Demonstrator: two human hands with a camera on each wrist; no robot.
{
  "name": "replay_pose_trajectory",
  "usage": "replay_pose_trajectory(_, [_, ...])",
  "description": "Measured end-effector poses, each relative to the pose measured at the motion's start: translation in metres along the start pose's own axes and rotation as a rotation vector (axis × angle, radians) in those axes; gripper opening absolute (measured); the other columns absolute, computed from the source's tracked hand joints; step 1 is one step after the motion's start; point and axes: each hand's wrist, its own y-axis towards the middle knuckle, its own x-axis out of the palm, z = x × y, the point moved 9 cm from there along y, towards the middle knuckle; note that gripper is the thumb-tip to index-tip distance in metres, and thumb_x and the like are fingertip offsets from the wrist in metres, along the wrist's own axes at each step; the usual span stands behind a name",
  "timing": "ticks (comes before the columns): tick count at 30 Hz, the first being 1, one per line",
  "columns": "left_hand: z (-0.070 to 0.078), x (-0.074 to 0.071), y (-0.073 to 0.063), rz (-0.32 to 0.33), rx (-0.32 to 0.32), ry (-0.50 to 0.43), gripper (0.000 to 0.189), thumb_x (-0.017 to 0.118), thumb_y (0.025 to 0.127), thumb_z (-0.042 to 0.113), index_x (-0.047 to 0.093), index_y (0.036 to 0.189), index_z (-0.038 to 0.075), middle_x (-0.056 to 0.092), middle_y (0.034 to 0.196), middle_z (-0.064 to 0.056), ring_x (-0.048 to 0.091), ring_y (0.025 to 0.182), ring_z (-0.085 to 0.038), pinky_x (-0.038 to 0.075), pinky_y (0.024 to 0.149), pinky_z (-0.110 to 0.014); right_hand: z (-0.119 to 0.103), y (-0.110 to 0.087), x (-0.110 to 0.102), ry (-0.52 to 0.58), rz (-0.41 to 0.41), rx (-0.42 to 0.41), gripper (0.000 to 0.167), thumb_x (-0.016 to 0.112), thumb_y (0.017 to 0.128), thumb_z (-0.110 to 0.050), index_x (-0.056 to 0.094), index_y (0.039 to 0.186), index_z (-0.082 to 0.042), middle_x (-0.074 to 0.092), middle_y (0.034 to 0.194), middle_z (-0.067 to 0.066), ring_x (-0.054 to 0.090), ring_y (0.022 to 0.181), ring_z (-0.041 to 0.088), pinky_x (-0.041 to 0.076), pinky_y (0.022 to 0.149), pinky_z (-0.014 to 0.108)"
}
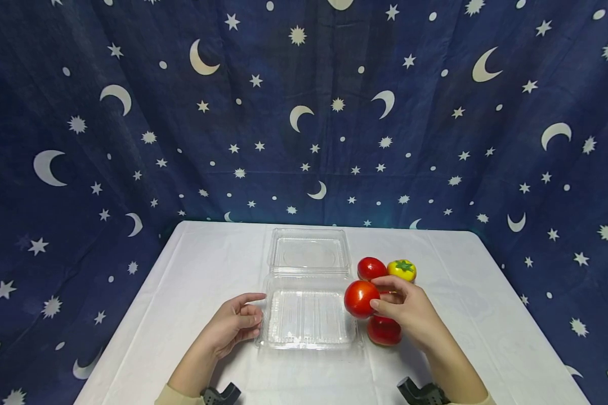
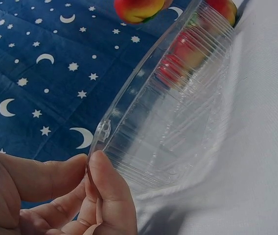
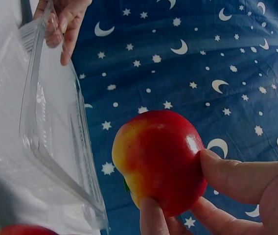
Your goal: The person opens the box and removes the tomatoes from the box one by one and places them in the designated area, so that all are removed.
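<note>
A clear plastic clamshell container (image 1: 311, 318) lies opened on the table, its lid (image 1: 311, 253) folded back away from me. My left hand (image 1: 235, 323) pinches the container's left rim between thumb and finger; the left wrist view shows the rim (image 2: 104, 127) between them. My right hand (image 1: 407, 304) grips a glossy red tomato (image 1: 361, 299), raised beside the container's right edge. In the right wrist view this tomato (image 3: 161, 159) has a yellow side and a bit of green. Thumb and fingers hold its sides.
Right of the container are a red tomato (image 1: 371, 269), a yellow one with a green star-shaped top (image 1: 402, 270), and another red one (image 1: 384, 331) near my right hand. A white cloth covers the table (image 1: 197, 259). A dark blue curtain with moons and stars (image 1: 263, 124) hangs behind.
</note>
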Motion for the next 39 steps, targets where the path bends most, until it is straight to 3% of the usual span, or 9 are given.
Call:
replay_pose_trajectory(9, [-0.001,-0.001,-0.001,-0.001,0.0,-0.001,0.069,0.067,0.095,-0.007,0.041,0.158,-0.006,0.068,0.091,0.0,0.066,0.077,-0.009,0.064,0.07,-0.022,0.008,-0.004,-0.021,-0.014,0.03,-0.008,0.057,0.083,0.093,-0.01,0.061,0.144,0.0,0.063,0.14,0.024,0.072,0.104,0.021,0.067,0.087,0.032])
replay_pose_trajectory(18, [-0.002,-0.001,0.0,0.007,-0.01,-0.011,0.068,0.066,0.095,-0.008,0.042,0.158,-0.006,0.068,0.091,0.0,0.065,0.076,-0.009,0.064,0.068,-0.022,0.015,-0.009,-0.04,0.038,0.031,-0.029,0.057,0.08,0.096,-0.01,0.057,0.146,0.004,0.065,0.132,0.02,0.075,0.099,0.01,0.066,0.086,0.026])
replay_pose_trajectory(27, [-0.002,-0.001,0.001,0.003,-0.005,-0.01,0.067,0.066,0.095,-0.008,0.041,0.158,-0.007,0.069,0.09,0.001,0.066,0.077,-0.009,0.063,0.069,-0.022,0.03,-0.014,-0.061,-0.025,0.085,0.01,0.06,0.082,0.095,-0.016,0.058,0.147,0.003,0.063,0.138,0.022,0.072,0.098,0.013,0.067,0.085,0.027])
replay_pose_trajectory(39, [-0.001,-0.001,0.001,0.005,-0.004,0.004,0.067,0.067,0.095,-0.007,0.042,0.157,-0.006,0.07,0.092,0.0,0.066,0.077,-0.009,0.064,0.07,-0.023,0.045,-0.02,-0.08,0.015,0.116,-0.013,0.057,0.081,0.095,-0.012,0.059,0.144,0.007,0.07,0.111,-0.011,0.075,0.095,0.009,0.067,0.081,0.026])
